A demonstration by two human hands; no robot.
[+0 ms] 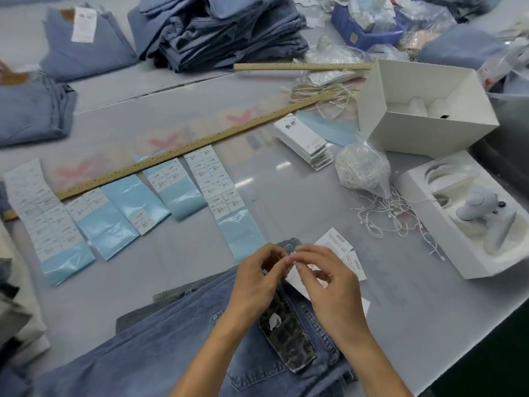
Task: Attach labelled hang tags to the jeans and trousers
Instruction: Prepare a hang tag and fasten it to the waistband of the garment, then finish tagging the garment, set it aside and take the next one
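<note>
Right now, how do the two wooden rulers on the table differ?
The near ruler is longer and runs diagonally, its left end passing under the label sheets. The far ruler is shorter, lies almost level, and sits beside the stacked jeans. Both are flat, tan wood with printed markings.

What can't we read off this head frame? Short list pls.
- String or loop between the hands, left hand and right hand: head view, hidden by the fingers and too thin to see.
- Hang tags under the hands: partly covered by the right hand.
- Print on the label sheets: too small and blurred.
- Jeans: cut off by the bottom edge.
</note>
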